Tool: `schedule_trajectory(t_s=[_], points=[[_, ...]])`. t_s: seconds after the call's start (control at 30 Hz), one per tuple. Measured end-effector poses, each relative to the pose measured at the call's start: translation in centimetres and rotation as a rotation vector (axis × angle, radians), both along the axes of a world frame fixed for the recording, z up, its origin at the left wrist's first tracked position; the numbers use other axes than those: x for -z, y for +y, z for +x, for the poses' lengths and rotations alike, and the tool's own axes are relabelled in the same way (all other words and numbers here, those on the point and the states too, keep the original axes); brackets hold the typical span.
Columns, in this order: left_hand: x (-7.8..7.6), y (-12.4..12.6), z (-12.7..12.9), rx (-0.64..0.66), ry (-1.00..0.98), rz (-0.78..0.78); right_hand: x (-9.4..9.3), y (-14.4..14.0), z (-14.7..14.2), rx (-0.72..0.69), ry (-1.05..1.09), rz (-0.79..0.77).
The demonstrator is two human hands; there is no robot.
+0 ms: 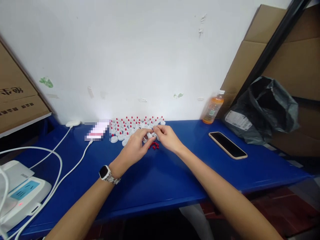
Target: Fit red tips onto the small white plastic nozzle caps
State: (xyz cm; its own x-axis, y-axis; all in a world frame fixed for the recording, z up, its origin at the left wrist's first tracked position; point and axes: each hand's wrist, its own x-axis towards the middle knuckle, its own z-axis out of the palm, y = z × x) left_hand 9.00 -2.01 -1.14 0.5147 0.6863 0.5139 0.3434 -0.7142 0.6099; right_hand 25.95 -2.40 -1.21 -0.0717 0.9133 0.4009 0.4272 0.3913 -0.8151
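Note:
My left hand grips a white cap between thumb and fingers, a smartwatch on its wrist. Close against it, my right hand is closed in a pinch at the cap's far side; whatever its fingertips hold is hidden. Just below both hands lies a small heap of loose red tips. Behind them stand rows of white caps, many topped with a red tip. A few plain white caps at the near left show no red on top.
On the blue table, a lit phone with a cable lies left and a dark phone lies right. An orange drink bottle and grey plastic bag stand back right. A power strip with looping cables occupies the left.

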Motion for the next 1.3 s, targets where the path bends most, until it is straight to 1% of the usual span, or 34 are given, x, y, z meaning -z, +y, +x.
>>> schedule_trajectory(t_s=[0.1,0.13,0.17,0.2,0.23,0.27,0.37,0.43,0.57,0.67,0.73,0.8,0.87,0.97,1.03,1.07,1.1,1.17,1.2,1.23,1.27,1.3], points=[[0.1,0.5,-0.3,0.168,-0.212,-0.470,-0.3,0.0,1.0,-0.041,0.020,0.023],[0.2,0.7,-0.6,0.219,-0.288,-0.599,-0.4,0.1,1.6,-0.039,0.049,0.035],[0.3,0.9,-0.8,0.245,-0.354,-0.682,-0.5,0.2,2.2,-0.026,0.081,0.050],[0.3,1.2,-1.1,0.245,-0.393,-0.714,-0.5,0.2,2.9,-0.007,0.105,0.063],[0.3,1.3,-1.4,0.226,-0.403,-0.704,-0.5,0.3,3.5,0.004,0.099,0.066],[0.4,1.5,-1.5,0.200,-0.382,-0.661,-0.4,0.2,3.9,-0.001,0.055,0.050],[0.7,1.6,-1.6,0.124,-0.254,-0.496,0.3,0.0,4.5,-0.081,-0.194,-0.067],[1.0,1.6,-1.4,0.108,-0.167,-0.451,0.8,-0.3,4.3,-0.128,-0.335,-0.149],[1.8,1.7,-1.4,0.074,-0.021,-0.381,1.4,-0.4,3.9,-0.136,-0.434,-0.224],[2.0,1.7,-1.5,0.052,0.036,-0.295,1.4,-0.4,4.0,-0.155,-0.397,-0.220],[1.9,1.6,-1.4,0.062,0.040,-0.267,1.2,-0.4,4.1,-0.166,-0.325,-0.195],[1.8,1.4,-1.2,0.074,0.017,-0.265,0.8,-0.6,4.0,-0.183,-0.225,-0.173],[1.8,1.1,-0.9,0.076,-0.019,-0.265,0.4,-0.9,3.5,-0.234,-0.108,-0.168],[1.8,0.8,-0.4,0.070,-0.096,-0.255,0.2,-1.0,2.6,-0.280,0.023,-0.151],[1.9,0.7,-0.1,0.047,-0.129,-0.251,0.2,-0.8,2.5,-0.248,0.065,-0.117],[1.9,0.7,-0.1,0.026,-0.136,-0.243,0.3,-0.6,2.7,-0.209,0.076,-0.087],[1.8,0.7,-0.1,0.001,-0.134,-0.229,0.3,-0.3,3.1,-0.143,0.072,-0.045],[1.7,0.7,-0.2,-0.053,-0.103,-0.184,0.2,0.2,4.3,0.065,0.002,0.040],[1.5,0.7,-0.3,-0.072,-0.077,-0.159,0.1,0.4,4.9,0.166,-0.061,0.053],[1.4,0.7,-0.4,-0.085,-0.048,-0.136,0.0,0.5,5.5,0.231,-0.133,0.035],[1.3,0.7,-0.5,-0.095,-0.020,-0.115,0.0,0.6,5.9,0.251,-0.204,-0.008],[1.2,0.6,-0.5,-0.104,0.004,-0.095,0.1,0.7,6.1,0.230,-0.263,-0.060]])
